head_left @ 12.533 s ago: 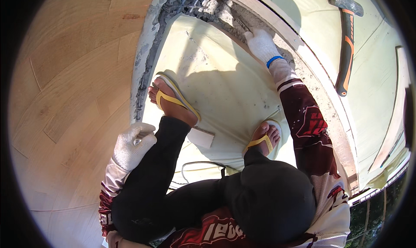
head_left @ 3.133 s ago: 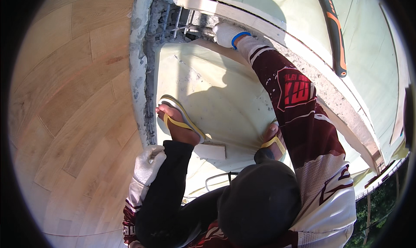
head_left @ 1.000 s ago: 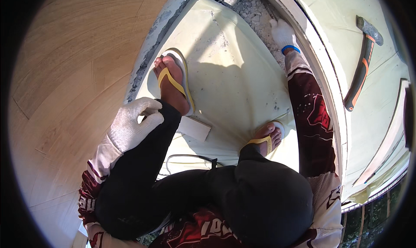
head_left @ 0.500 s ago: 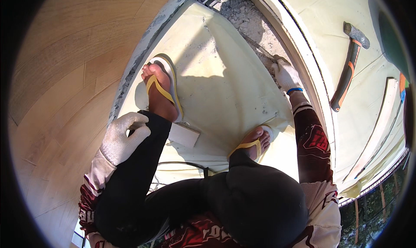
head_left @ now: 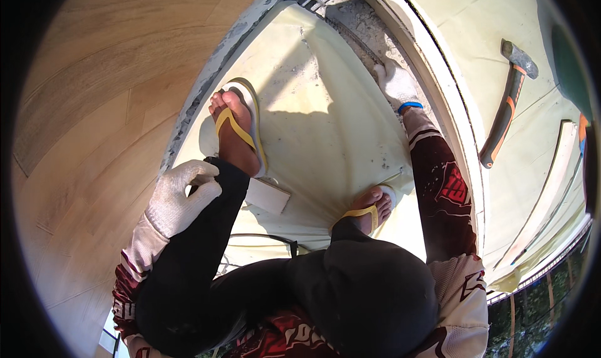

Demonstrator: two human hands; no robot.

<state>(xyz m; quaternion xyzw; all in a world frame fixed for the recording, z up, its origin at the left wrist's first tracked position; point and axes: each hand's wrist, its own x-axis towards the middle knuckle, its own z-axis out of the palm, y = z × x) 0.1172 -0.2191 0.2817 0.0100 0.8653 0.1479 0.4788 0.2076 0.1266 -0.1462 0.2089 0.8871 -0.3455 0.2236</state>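
White-gloved, the left hand (head_left: 181,198) rests on the black trousers (head_left: 216,219) by the knee, fingers curling toward the thumb in a loop; I can't tell whether the tips meet. Rightward now, a dark rod (head_left: 355,40) slants along the rubble-strewn channel (head_left: 368,21), its near end at the right hand (head_left: 397,82), fingers bunched, their hold unclear. Farther right lies a hammer (head_left: 506,111), head uppermost.

thin dark rod (head_left: 357,42), aslant in dusty channel (head_left: 370,21)
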